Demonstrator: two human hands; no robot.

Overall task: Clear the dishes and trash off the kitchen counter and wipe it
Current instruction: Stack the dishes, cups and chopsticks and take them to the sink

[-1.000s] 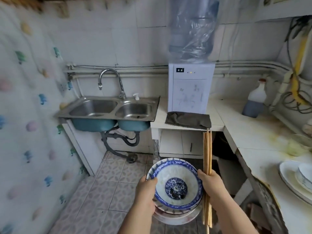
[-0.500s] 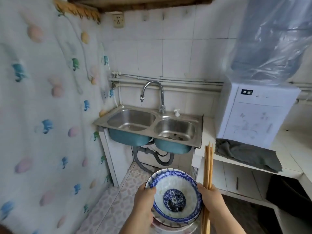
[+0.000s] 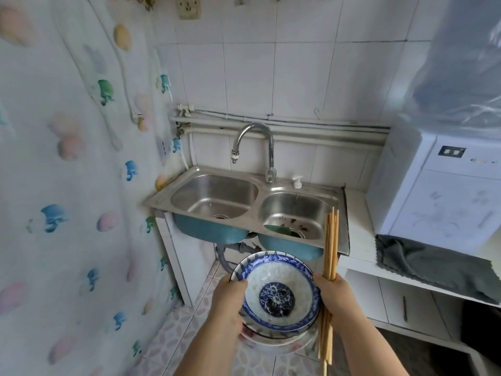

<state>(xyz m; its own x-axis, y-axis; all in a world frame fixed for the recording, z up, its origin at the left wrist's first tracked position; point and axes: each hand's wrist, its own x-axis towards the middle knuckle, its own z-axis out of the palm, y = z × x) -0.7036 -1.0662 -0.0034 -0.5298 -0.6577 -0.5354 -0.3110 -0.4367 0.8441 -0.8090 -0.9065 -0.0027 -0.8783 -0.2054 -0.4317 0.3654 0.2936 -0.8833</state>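
The stacked bowls [image 3: 279, 294] are carried just short of the double sink [image 3: 244, 202], gripped at opposite rims for balance: left hand [image 3: 230, 302] one side, right hand [image 3: 334, 294] also clutching chopsticks [image 3: 330, 245].

My bowl [image 3: 279, 291] is white with a blue floral rim and centre; my chopsticks [image 3: 330, 248] pale tan. Upper centre, the sink [image 3: 214, 196] is silver steel; lower right, the cloth [image 3: 433, 264] dark grey.
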